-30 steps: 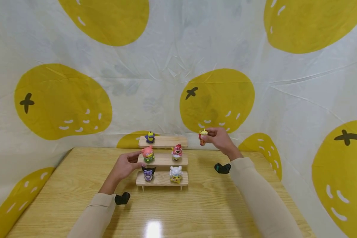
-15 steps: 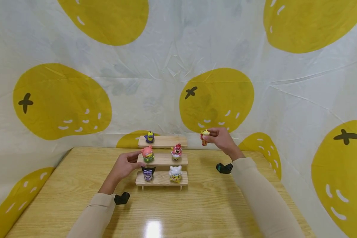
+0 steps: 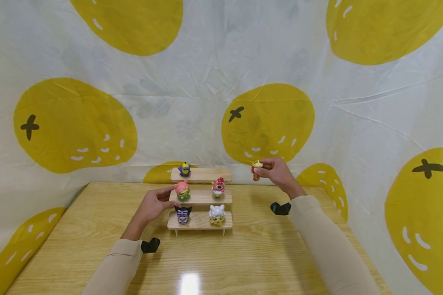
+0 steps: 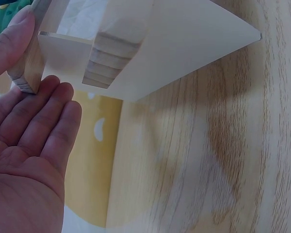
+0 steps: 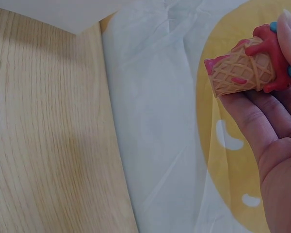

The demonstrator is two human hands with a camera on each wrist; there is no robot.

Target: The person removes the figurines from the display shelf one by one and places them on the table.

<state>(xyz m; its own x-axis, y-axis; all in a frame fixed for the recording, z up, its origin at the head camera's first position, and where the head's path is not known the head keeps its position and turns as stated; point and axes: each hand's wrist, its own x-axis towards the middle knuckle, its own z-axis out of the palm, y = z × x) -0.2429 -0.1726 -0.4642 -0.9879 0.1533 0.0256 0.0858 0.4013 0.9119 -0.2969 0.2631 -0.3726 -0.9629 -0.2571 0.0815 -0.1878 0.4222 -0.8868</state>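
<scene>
**Right hand (image 3: 278, 174) holding cone figurine (image 3: 256, 174) beside tiered shelf (image 3: 203, 197)**

A white cloth (image 3: 177, 127) with big yellow fruit shapes is hanging behind and along both sides of a wood-grain table (image 3: 103, 217). The left hand (image 3: 154, 207) is pinching the shelf's middle board between thumb and fingers. Five small figures (image 3: 182, 191) are standing across its three tiers. Farther right, apart from the shelf, the other hand is pinching the figurine, which is showing a tan waffle cone, red drips, touches of blue and a yellow top.
</scene>
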